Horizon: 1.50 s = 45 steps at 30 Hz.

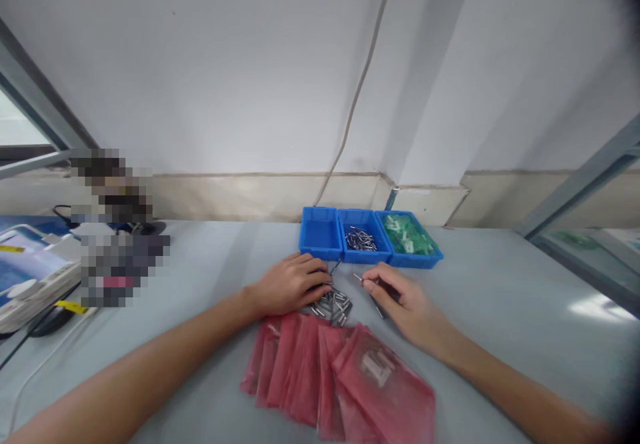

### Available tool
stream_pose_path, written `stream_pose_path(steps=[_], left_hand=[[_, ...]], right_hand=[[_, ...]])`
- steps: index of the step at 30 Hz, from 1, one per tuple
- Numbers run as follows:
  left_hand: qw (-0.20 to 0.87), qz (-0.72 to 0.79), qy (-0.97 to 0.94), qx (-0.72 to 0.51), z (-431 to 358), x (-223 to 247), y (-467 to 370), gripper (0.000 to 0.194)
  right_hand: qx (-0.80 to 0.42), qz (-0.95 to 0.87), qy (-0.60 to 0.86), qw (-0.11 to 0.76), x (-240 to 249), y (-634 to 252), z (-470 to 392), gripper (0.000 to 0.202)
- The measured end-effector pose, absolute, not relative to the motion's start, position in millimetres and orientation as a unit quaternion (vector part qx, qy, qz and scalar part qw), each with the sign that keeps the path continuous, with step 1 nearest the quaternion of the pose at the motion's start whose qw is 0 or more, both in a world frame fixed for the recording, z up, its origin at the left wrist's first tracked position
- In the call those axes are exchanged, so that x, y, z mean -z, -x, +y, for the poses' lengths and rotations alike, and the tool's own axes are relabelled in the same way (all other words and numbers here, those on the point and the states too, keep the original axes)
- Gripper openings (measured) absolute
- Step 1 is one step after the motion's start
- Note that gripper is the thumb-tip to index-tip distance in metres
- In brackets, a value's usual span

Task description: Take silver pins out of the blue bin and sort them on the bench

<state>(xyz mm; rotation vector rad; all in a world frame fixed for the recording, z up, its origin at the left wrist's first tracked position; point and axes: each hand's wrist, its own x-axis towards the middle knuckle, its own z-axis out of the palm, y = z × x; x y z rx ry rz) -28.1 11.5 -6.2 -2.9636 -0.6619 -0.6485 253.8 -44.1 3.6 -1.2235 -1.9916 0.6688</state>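
Observation:
My left hand (296, 284) rests at the left side of a loose pile of short silvery metal pins (337, 305). Its fingers curl over the pile's edge, and what lies between thumb and fingers is mostly hidden. My right hand (397, 297) pinches a thin metal pin (357, 277) between thumb and forefinger, its tip pointing left. Under that palm, a slim dark object (379, 308) shows partly; its kind is unclear. Close in front of the pile, red translucent bags (300, 367) lie fanned out and overlapping. The rightmost bag (400, 391) bears a pale patch.
Three blue bins stand in a row near the wall. The left bin (321, 234) shows a bare floor, the middle bin (367, 256) holds metal pins, and the right bin (417, 261) holds green bags. A power strip (45, 297) and cables lie at far left, near a blurred-out area.

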Motion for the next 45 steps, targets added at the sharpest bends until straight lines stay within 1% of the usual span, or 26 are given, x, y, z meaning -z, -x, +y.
stream_pose_path(steps=[45], left_hand=[[0.022,-0.216,0.953,0.212,11.1,6.1,27.5,0.032]], right_hand=[[-0.27,-0.783,0.461,0.321,-0.1,-256.4,-42.9,0.021]])
